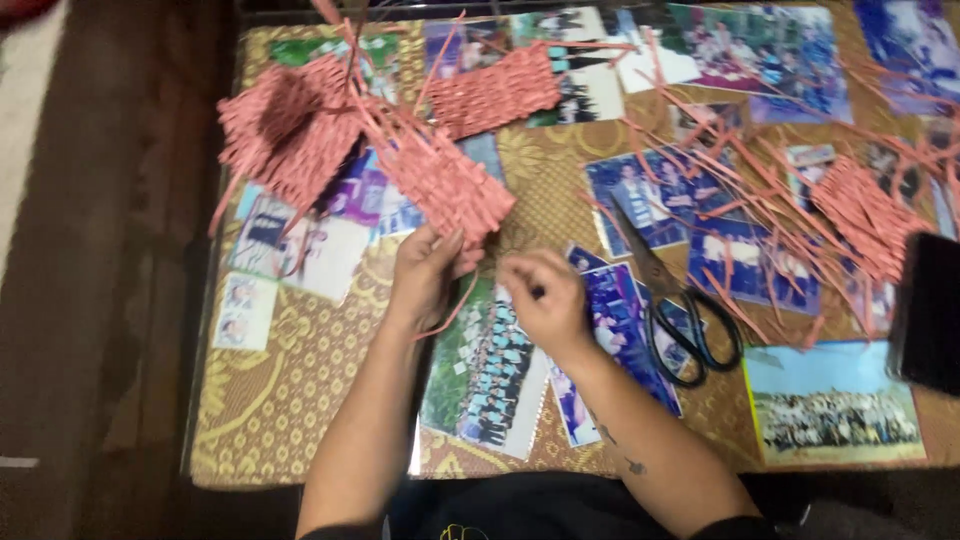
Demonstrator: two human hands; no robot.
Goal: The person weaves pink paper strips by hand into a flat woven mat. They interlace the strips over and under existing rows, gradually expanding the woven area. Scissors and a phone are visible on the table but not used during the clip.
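The pink woven strip piece [440,180] sits just above centre frame, its lower end pinched in the left hand [425,280], thumb on top and fingers curled under. That probably keeps the weave steady and tilted toward the person. A loose pink strip [445,318] dangles below that hand. The right hand [545,300] hovers just beside it, fingers curled loosely in; it's blurry, so I can't tell if it's pinching anything. Two more woven pieces lie at upper left [290,130] and top centre [495,90], with a messy heap of spare strips [800,200] on the right. Black-handled scissors [675,310] lie near the right hand. Underneath is a glass-topped table [290,420] with photos [835,405] over gold patterned cloth; dim brown floor at left.
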